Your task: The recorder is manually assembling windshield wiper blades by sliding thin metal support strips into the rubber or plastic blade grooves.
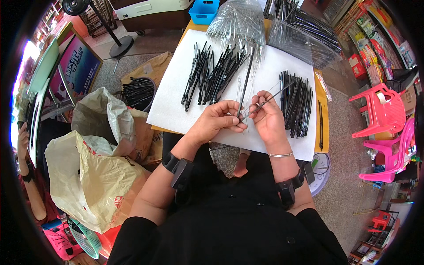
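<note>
My left hand is closed on the lower end of a slim black rod that points up and away. Between thumb and fingers, my right hand pinches a thin dark rod slanting up to the right. The two hands almost meet over the near edge of a white sheet, and a few fine metal wires show around the fingertips. Bundles of jointed black strips lie beyond my left hand. Another pile of black strips rests just right of my right hand.
Clear plastic bags of thin wires and black strips sit at the table's far side, beside a blue basket. Large open sacks and a bucket of black strips stand left. Pink chairs are at right.
</note>
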The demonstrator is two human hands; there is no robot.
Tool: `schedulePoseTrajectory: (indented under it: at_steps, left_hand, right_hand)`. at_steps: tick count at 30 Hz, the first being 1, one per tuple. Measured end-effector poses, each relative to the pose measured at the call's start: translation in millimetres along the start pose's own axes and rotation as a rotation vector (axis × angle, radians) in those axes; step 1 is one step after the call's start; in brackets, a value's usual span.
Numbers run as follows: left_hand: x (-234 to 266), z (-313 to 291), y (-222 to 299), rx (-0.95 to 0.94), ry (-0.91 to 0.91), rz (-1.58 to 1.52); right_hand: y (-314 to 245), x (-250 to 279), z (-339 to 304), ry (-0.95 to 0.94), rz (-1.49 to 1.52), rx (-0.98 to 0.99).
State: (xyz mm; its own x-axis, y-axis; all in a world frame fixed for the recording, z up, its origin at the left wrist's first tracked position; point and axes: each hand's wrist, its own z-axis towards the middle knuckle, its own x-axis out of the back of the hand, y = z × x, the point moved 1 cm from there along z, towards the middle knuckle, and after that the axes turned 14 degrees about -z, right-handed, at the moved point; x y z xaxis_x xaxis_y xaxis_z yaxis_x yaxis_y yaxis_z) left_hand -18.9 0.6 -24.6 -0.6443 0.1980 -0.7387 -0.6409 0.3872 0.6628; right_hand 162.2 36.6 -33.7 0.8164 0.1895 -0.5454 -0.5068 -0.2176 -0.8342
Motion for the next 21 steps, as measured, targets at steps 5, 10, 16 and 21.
schedulePoseTrajectory:
  at_steps: [5,10,16,21]
  left_hand:
    - [0,0,-2,0.005,-0.018,0.031]
    - [-1,1,-2,0.003,-0.057,0.067]
    - [0,3,-4,-0.011,0.023,0.097]
    - [1,0,-6,-0.043,-0.023,0.081]
  right_hand:
    - [-4,-1,4,0.080,-0.153,-0.071]
    - [-11,-5,4,0.140,-0.281,-0.066]
    - [-12,-20,-12,0.253,-0.306,0.076]
    - [-8,-10,-7,0.240,-0.264,-0.069]
